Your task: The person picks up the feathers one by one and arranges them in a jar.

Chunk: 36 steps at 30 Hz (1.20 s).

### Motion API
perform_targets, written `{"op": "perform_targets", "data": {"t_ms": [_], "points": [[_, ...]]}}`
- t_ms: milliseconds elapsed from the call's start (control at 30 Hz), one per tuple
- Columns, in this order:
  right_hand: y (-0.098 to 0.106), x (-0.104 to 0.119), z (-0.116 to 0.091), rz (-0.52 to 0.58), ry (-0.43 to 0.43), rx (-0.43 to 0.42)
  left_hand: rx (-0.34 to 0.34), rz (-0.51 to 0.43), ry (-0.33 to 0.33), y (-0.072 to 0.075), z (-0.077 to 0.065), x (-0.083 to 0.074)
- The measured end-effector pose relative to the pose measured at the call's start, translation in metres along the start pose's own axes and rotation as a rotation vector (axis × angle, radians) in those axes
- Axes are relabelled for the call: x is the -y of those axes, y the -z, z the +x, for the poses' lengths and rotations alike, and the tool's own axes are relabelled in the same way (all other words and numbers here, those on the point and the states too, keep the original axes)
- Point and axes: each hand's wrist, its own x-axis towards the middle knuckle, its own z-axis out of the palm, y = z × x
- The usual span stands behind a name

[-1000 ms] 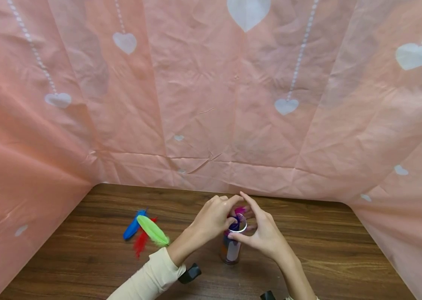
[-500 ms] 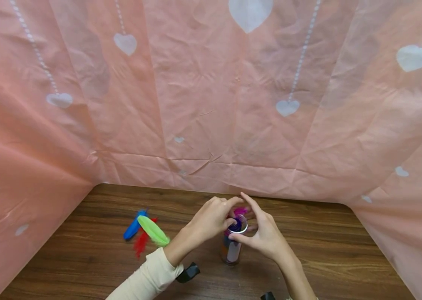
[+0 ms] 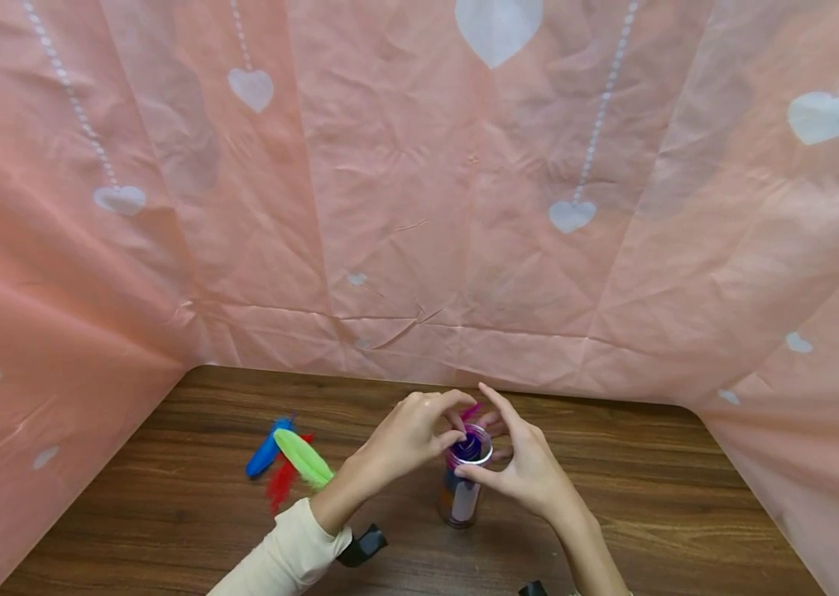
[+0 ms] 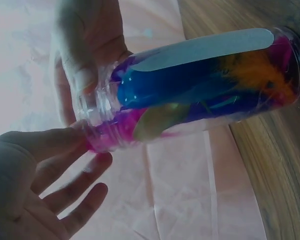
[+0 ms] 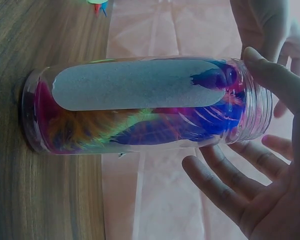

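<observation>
A clear bottle [image 3: 464,497] with a threaded neck stands upright on the table. Through its wall show blue, orange, green and magenta feathers [image 4: 172,87]. My right hand [image 3: 531,468] holds the neck, thumb on the near side and fingers behind, as the right wrist view shows too. Over the mouth, my left hand [image 3: 408,434] pinches at a magenta feather [image 3: 472,410] whose tip rises above the rim; its fingertips are partly hidden. The left wrist view has the left fingers [image 4: 72,192] beside the neck, the last ones spread loosely.
Left of the bottle lie a blue feather [image 3: 265,455], a red feather [image 3: 280,487] and a green feather [image 3: 303,455], overlapping on the wooden table [image 3: 166,513]. A pink curtain [image 3: 419,207] with white hearts encloses the back and sides. Black straps [image 3: 363,546] hang at the wrists.
My left hand has shifted slightly left, and its thumb has come up out of the bottle mouth to the rim. The magenta tip looks narrower. Right hand and bottle stay put.
</observation>
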Motion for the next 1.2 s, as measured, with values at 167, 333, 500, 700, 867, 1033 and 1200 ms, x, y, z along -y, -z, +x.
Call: {"op": "perform_targets", "data": {"t_ms": [167,333,500,700,867,1033,1200], "points": [[0.0,0.0,0.0,-0.029,0.006,0.002,-0.049,-0.031,-0.041,0.006,-0.008,0.004],[0.001,-0.002,-0.002,-0.061,-0.01,0.002,-0.089,-0.042,-0.056,0.012,-0.018,0.011],[0.002,-0.003,-0.002,-0.076,-0.02,0.003,-0.138,-0.016,-0.021,0.02,-0.03,0.019],[0.001,-0.003,-0.001,-0.062,-0.014,-0.002,-0.155,0.029,0.038,0.023,-0.046,0.033],[0.001,-0.004,0.0,-0.06,-0.019,-0.009,-0.176,0.132,0.067,0.028,-0.059,0.049],[0.002,-0.002,0.001,-0.066,-0.029,-0.009,-0.205,0.247,0.094,0.036,-0.072,0.067],[0.001,-0.001,0.001,-0.047,-0.029,-0.001,-0.242,0.427,0.083,0.041,-0.088,0.085]]}}
